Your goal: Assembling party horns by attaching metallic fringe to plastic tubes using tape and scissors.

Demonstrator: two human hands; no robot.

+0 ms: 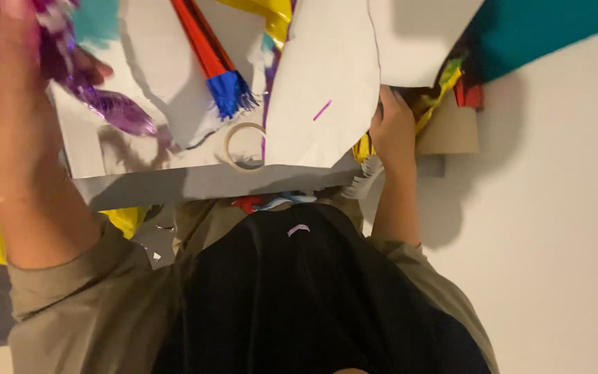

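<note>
Two hands are up over a heap of craft scraps. The left hand [8,76], blurred and close to the camera, has its fingers closed on a strip of purple foil [115,107], which hangs crinkled from the grip over a grey board [202,181]. The right hand [392,128] is at the right edge of a curved white paper sheet [327,83]. Its fingers curl in under the papers there, so I cannot tell whether they pinch the sheet or only press against it.

On the board, just left of the sheet's lower edge, lies a roll of tape [245,145]. Above it is a red foil tube with a blue fringe [209,48]. Yellow foil [271,10], teal paper [541,34] and brown card [451,128] crowd the top and right.

Handling the foil well here seems to call for a light, steady pull — thin foil of this kind likely tears or creases if it is jerked. The right hand looks best used as an anchor, pressing the paper flat so the loose stack does not slide. The strip should also be kept clear of the fringe and the tape roll, as either could snag it.
</note>
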